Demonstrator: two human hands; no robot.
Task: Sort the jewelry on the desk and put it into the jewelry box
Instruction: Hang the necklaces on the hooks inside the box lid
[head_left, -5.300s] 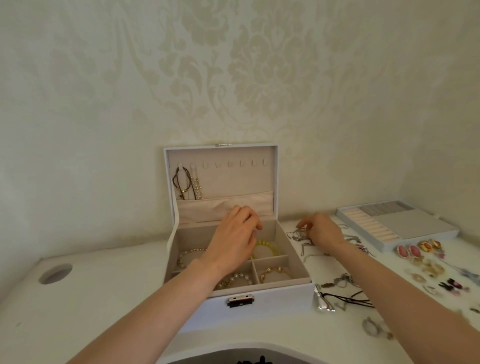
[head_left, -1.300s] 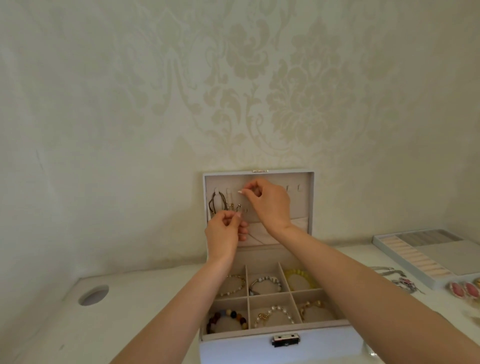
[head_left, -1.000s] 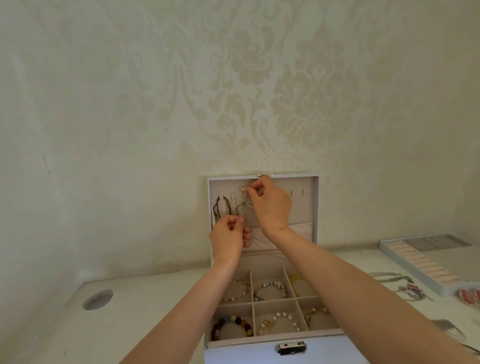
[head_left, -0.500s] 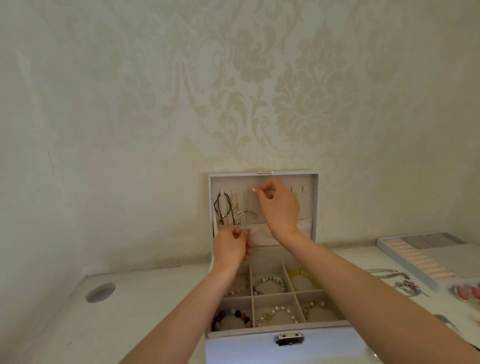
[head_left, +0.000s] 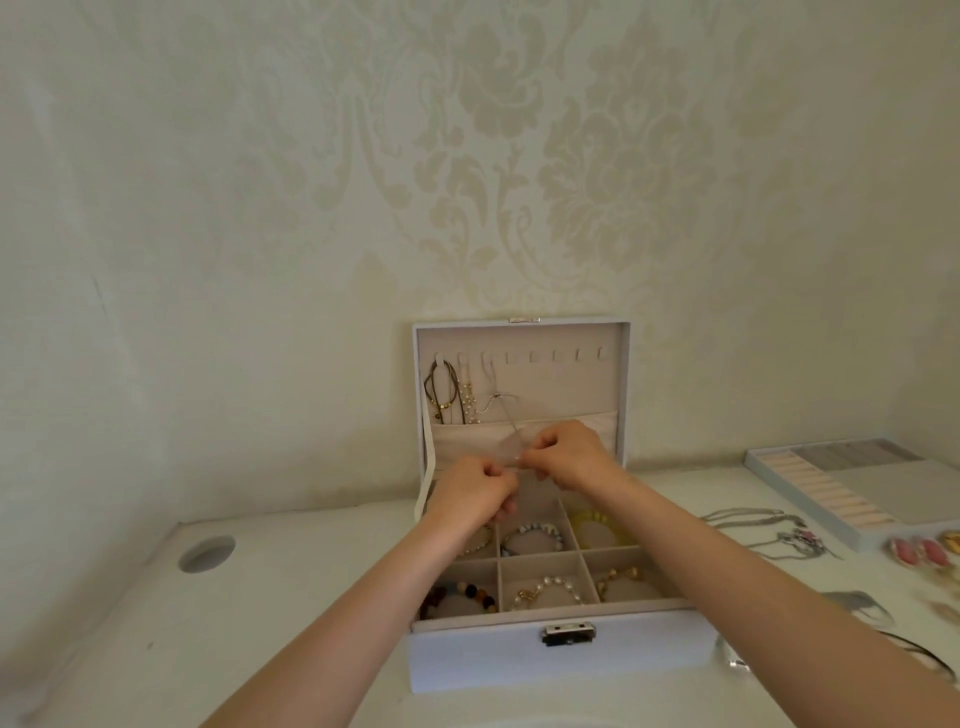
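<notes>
The white jewelry box (head_left: 561, 654) stands open on the desk, its lid (head_left: 571, 384) upright against the wall. A thin silver necklace (head_left: 500, 400) hangs from the third hook in the lid, beside two necklaces (head_left: 449, 395) on the first hooks. My left hand (head_left: 475, 491) and my right hand (head_left: 566, 457) meet in front of the lid's cloth pocket (head_left: 457, 441), both pinching the lower end of the silver necklace. The six compartments hold bracelets, among them a pearl one (head_left: 548, 590) and a yellow bead one (head_left: 597, 525).
Loose necklaces (head_left: 769, 530), pink earrings (head_left: 917, 551) and other pieces lie on the desk to the right. A ring tray (head_left: 852, 493) sits at the far right. A round cable hole (head_left: 207, 554) is in the desk on the left.
My right hand has come down from the lid's hooks to meet my left hand by the pocket. The silver necklace now hangs from the third hook.
</notes>
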